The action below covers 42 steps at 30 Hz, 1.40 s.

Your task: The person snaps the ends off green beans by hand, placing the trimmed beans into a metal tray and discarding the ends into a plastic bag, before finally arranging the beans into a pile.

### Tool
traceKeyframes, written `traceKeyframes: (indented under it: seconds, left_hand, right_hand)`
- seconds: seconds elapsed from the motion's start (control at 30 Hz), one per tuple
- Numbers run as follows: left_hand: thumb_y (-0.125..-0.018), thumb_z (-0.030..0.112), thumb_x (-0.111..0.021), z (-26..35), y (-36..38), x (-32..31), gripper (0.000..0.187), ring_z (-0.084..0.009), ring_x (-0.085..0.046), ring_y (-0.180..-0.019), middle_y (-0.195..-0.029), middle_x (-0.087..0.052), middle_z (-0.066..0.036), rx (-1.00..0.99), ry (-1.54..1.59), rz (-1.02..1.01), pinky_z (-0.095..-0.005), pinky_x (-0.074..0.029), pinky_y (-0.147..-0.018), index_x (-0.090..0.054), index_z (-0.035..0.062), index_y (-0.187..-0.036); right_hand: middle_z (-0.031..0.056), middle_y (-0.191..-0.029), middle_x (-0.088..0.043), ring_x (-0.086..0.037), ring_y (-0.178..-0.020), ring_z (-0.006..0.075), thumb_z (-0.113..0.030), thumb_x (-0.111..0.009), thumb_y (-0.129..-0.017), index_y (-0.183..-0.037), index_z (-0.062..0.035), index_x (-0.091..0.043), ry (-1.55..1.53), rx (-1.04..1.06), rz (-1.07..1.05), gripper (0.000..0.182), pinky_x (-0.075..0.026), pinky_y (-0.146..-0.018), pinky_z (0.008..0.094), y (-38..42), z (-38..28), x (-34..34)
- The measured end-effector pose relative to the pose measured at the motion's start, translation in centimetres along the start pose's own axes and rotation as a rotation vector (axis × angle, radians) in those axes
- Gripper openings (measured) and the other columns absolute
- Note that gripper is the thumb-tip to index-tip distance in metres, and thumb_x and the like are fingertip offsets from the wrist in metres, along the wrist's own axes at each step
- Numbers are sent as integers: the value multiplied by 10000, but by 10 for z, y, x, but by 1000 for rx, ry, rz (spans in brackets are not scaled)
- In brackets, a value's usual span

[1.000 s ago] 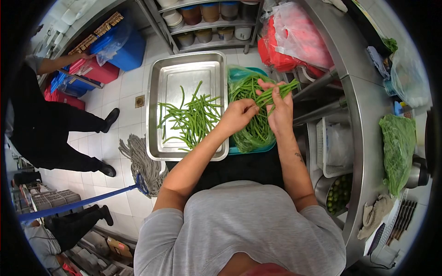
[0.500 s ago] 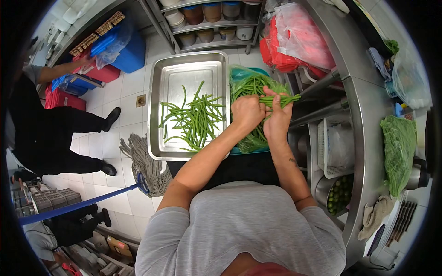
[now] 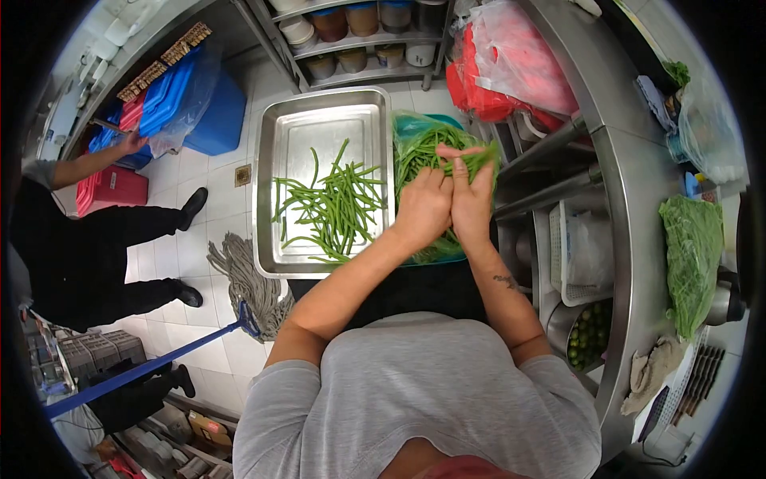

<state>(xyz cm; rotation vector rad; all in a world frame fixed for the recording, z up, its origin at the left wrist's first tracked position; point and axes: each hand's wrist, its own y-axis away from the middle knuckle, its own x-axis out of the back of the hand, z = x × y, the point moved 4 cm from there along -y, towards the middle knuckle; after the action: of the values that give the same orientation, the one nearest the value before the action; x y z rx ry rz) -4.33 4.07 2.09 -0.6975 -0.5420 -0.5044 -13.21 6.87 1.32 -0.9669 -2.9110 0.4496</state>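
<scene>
Kitchen with white floor tiles (image 3: 219, 383): both hands at a green bean bundle beside a metal tray

Head view. Metal tray (image 3: 323, 124) is the landmark. Loose green beans (image 3: 339, 211) lie scattered in it, mostly the middle and lower part. Just right of the tray: teal basin (image 3: 451, 120), with a clear plastic bag (image 3: 405, 128) of more green beans in it. Right hand (image 3: 472, 203) is over the bag, thumb and fingers closed around a bean bundle (image 3: 480, 162), ends poking out past the fingers, slightly blurred. Left hand (image 3: 424, 209) is right against it, fingers curled in at the bundle's near side; can't tell if they pinch any bean, fingertips hidden. Tattoo (image 3: 505, 281) on right forearm.

Left of the tray: grey mop head (image 3: 247, 275) on the tiles, blue handle (image 3: 152, 366) slanting down-left. Farther left, a co-worker (image 3: 72, 239) in black trousers, one hand (image 3: 134, 144) by the blue bins (image 3: 215, 112); red bin (image 3: 112, 188) near. Second person (image 3: 120, 395) partly seen, lower left.

Beyond the tray: shelf rack (image 3: 371, 41) with tubs. Upper right of it, red and clear bags (image 3: 523, 64). Well right: white basket (image 3: 558, 255), round green fruits (image 3: 589, 335) in a metal container, steel counter (image 3: 638, 191) with bagged leafy greens (image 3: 690, 263) and a cloth (image 3: 650, 375).
</scene>
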Motion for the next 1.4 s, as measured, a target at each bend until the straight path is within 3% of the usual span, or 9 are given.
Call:
traceKeyframes:
  seconds: [0.1, 0.2, 0.3, 0.57, 0.77, 0.9, 1.1, 1.27, 1.4]
  left_hand:
    - [-806, 34, -554, -21, -5, 7, 107, -106, -503, -630, -685, -567, -18, 429, 742, -202, -264, -418, -594, -596, -8, -717]
    - [-819, 85, -573, -29, -19, 18, 112, -162, -567, -629, -684, -608, -44, 566, 940, -194, -286, -441, -590, -614, -2, -761]
    - [-814, 105, -579, -29, -15, 11, 107, -280, -596, -621, -686, -609, -147, 89, 118, -239, -354, -462, -583, -610, 7, -782]
    - [-793, 98, -581, -10, -14, 19, 55, -355, -603, -690, -728, -611, -148, -16, -45, -55, -458, -468, -597, -578, 43, -793]
    - [-794, 86, -583, -24, -20, 16, 50, -357, -602, -681, -712, -608, -152, -54, -59, -40, -448, -467, -599, -579, 36, -788]
    - [-804, 97, -593, -22, -17, 7, 90, -368, -602, -683, -683, -599, -173, -42, 207, -520, -422, -475, -619, -591, 9, -821]
    - [-790, 72, -590, -10, -17, 11, 59, -349, -599, -706, -729, -603, -154, -158, 23, -221, -434, -466, -598, -579, 31, -832]
    - [-767, 60, -598, -24, -27, 28, 47, -338, -588, -701, -737, -598, -137, -92, -144, -4, -439, -460, -589, -560, 33, -774]
    - [-773, 74, -598, -10, -28, 28, 75, -347, -603, -738, -736, -607, -140, -179, 80, -203, -438, -471, -613, -545, 26, -750]
  right_hand:
    - [120, -997, -642, -580, -958, 193, -117, -473, -969, -1246, 35, -369, -82, -184, -90, 333, -432, -896, 309, -8, 12, 11]
    - [91, -1036, -602, -554, -972, 171, -104, -487, -960, -1257, 12, -380, -144, -282, -63, 336, -422, -887, 280, -7, 19, 13]
    - [62, -1042, -568, -532, -953, 137, -95, -485, -959, -1232, -16, -406, -191, -317, -69, 295, -420, -863, 263, -7, 23, 9]
    - [9, -887, -552, -496, -662, 87, -161, -480, -979, -1179, -91, -450, -190, -537, -252, 214, -396, -535, 219, -4, 22, 9]
    - [-3, -843, -489, -437, -634, 90, -199, -496, -975, -1116, -99, -476, -491, -728, -389, 173, -369, -521, 234, 3, 31, 14]
    - [21, -863, -506, -466, -693, 107, -259, -491, -982, -1134, -52, -465, -377, -629, -93, 259, -401, -579, 251, -7, 40, 25]
    - [17, -761, -486, -453, -623, 95, -327, -490, -982, -1039, -55, -491, -204, -647, -43, 278, -376, -516, 230, -2, 39, 9]
    - [2, -690, -418, -385, -503, 74, -358, -481, -979, -977, -83, -469, -525, -845, -486, 275, -314, -426, 220, 6, 21, 14]
    - [2, -703, -438, -397, -503, 81, -357, -494, -974, -974, -90, -475, -525, -712, -415, 268, -329, -432, 228, 5, 30, 19]
